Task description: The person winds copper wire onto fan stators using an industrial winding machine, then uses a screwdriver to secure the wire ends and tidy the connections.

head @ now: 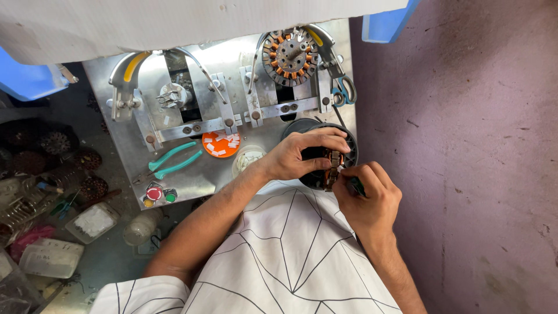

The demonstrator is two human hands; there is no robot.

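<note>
Left hand (pixel 299 156) grips the black round motor stator (pixel 325 154) at the metal bench (pixel 192 180) edge, about 4 o'clock. Right hand (pixel 367 195) pinches a thin green-handled tool (pixel 356 186) against its windings (tip hidden). Judged: mid winding work; next wants steady, fine pressure.

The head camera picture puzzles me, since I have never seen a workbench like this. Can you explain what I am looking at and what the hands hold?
The camera sits on the person's head and looks straight down at their own two hands. The left hand grips a round black motor part with copper windings inside. The right hand holds a thin dark tool whose tip touches those windings. Behind them stands a metal jig plate with levers; another wound core is mounted at its top right. On the plate lie teal-handled pliers and an orange dish of small white slips. Blue-handled scissors hang at its right edge. More cores and plastic tubs lie to the left.
</note>
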